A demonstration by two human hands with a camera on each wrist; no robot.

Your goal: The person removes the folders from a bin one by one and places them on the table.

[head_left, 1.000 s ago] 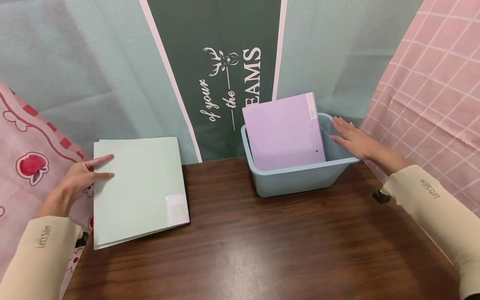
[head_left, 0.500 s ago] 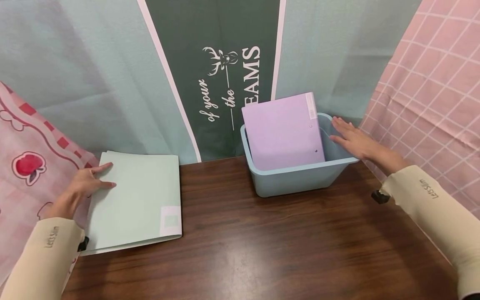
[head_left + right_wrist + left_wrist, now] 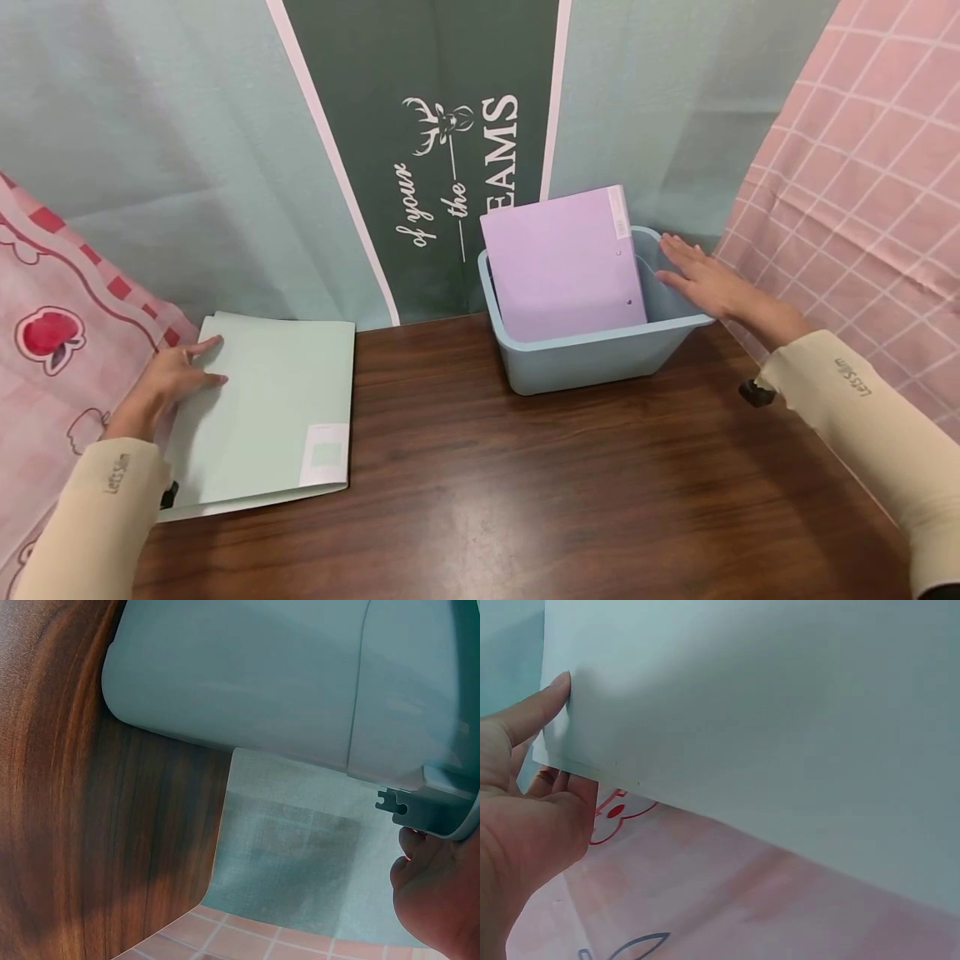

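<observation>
My left hand (image 3: 171, 379) grips the left edge of a mint-green file folder (image 3: 277, 400) at the left of the table. In the left wrist view the thumb lies on the folder's face, with the other fingers behind its edge. A white label (image 3: 325, 455) marks the folder's lower right corner. On the right stands a light blue plastic bin (image 3: 592, 362), holding a lilac file folder (image 3: 562, 267) that leans back above the rim. My right hand (image 3: 705, 279) holds the bin's right rim, thumb inside; curled fingertips show below the rim in the right wrist view.
The dark wooden table (image 3: 480, 467) spreads between folder and bin. Behind it hangs a grey-green cloth (image 3: 225, 167) with a dark printed band (image 3: 442, 50). A pink patterned cloth (image 3: 67, 400) borders the left, a pink checked cloth (image 3: 877, 183) the right.
The mint-green folder has shifted toward me and a little left, turning slightly, with my left hand moving down along with it. My right hand, the bin and the lilac folder have stayed put.
</observation>
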